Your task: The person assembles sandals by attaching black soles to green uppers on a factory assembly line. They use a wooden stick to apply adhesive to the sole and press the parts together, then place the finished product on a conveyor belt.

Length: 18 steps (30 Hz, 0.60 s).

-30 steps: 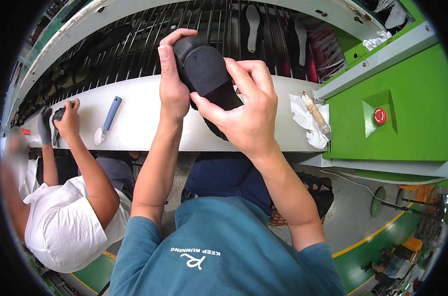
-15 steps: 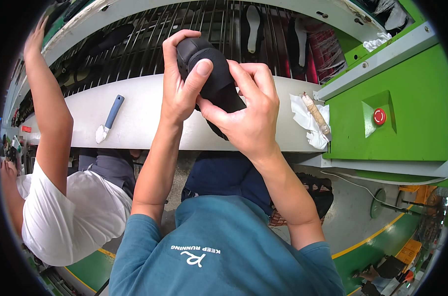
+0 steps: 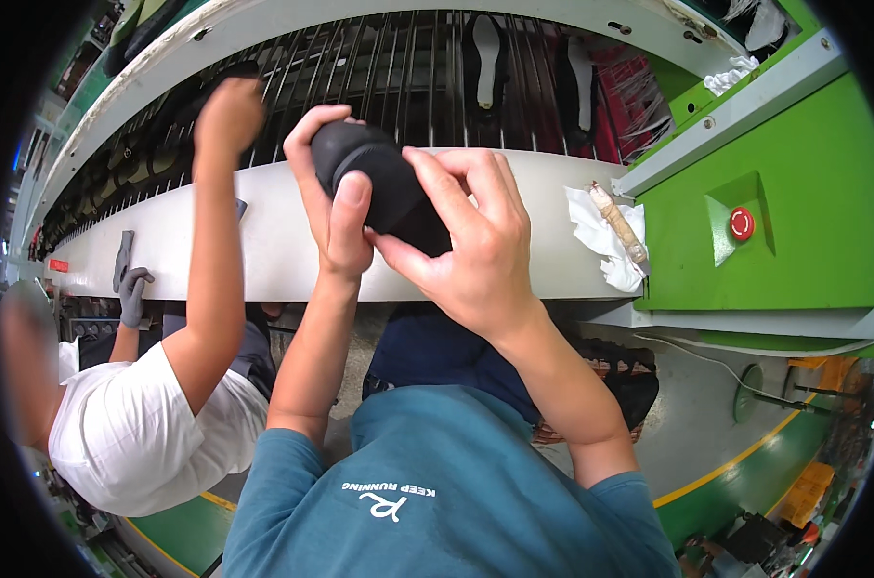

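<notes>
A black shoe point(image 3: 379, 178) is held between my two hands above the white ledge point(image 3: 552, 275), its rounded end tilted up to the left. My left hand point(image 3: 333, 207) wraps that end, with the thumb pressed on the near side and the fingers over the far edge. My right hand point(image 3: 480, 236) grips the other end, thumb underneath and fingertips on the upper side. Much of the shoe's lower part is hidden behind my right hand.
Black soles with white insides point(image 3: 490, 67) lie on the rod rack point(image 3: 413, 87). To the right are a tape-wrapped stick point(image 3: 618, 223) on white paper point(image 3: 591, 236) and a red button point(image 3: 741, 223) on a green panel. A co-worker's arm point(image 3: 217, 222) crosses the ledge at left.
My hands have lowered the shoe slightly toward me and turned it. The co-worker's arm has swung right, now covering most of the blue-handled tool; a grey-gloved hand has come into view.
</notes>
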### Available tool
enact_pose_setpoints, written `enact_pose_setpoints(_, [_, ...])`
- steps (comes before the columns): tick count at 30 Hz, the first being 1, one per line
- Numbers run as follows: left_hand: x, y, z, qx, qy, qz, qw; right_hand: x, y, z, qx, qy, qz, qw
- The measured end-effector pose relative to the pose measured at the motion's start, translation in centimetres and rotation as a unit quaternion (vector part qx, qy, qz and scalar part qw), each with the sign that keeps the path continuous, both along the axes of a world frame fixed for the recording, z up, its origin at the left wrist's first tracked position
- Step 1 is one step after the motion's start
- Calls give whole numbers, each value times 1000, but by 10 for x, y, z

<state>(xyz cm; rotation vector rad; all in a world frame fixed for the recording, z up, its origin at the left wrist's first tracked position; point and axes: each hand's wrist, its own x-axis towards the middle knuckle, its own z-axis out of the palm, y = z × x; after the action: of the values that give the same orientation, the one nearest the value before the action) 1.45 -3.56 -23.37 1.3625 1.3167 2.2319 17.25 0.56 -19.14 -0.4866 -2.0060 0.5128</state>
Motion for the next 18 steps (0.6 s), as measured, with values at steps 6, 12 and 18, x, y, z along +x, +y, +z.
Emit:
enact_pose_setpoints(6, [13,-17,-14,71,-71,-30,994,10,8,5,-171,50,168,970])
enact_pose_setpoints(12, [29,-21,-36,96,-107,8,990,0,9,-9,-232,55,204,950])
enact_pose_setpoints(18, [49,-32,-87,80,-187,66,977,-2,1,-34,-236,-39,168,956])
